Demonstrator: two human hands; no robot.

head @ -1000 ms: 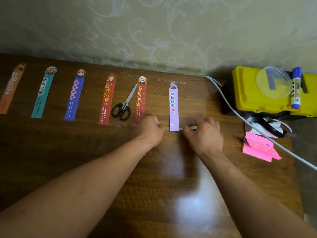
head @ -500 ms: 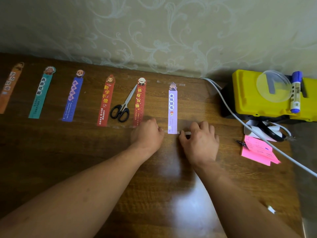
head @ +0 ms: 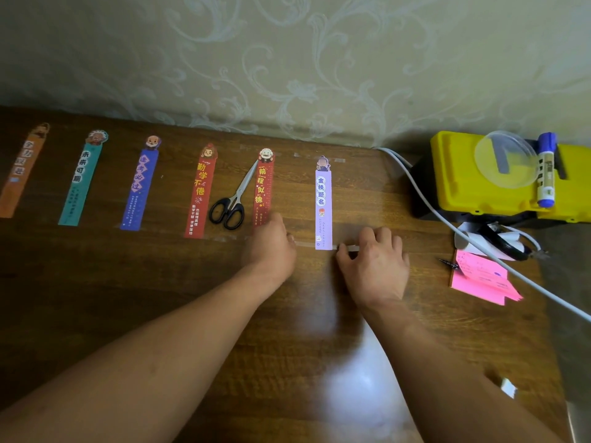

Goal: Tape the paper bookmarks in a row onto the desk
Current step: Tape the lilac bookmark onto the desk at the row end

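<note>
While tape [head: 307, 244] spans lilac bookmark [head: 323, 206] foot, left hand [head: 271, 247] curls beside it, right hand [head: 374, 263] pinches end.

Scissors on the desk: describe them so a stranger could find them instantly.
On the wooden desk, find the two red bookmarks mid-row. The scissors lie between them, blades toward the wall. Only they have black loop handles.

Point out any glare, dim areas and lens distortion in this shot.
Head view: a white glare patch washes out the desk in the near foreground. Head view: the far left falls dim, so the orange bookmark reads soft. Head view: the wide lens leans that one outward, while the lilac bookmark stands straight. Head view: the clear tape strip barely shows.
</note>
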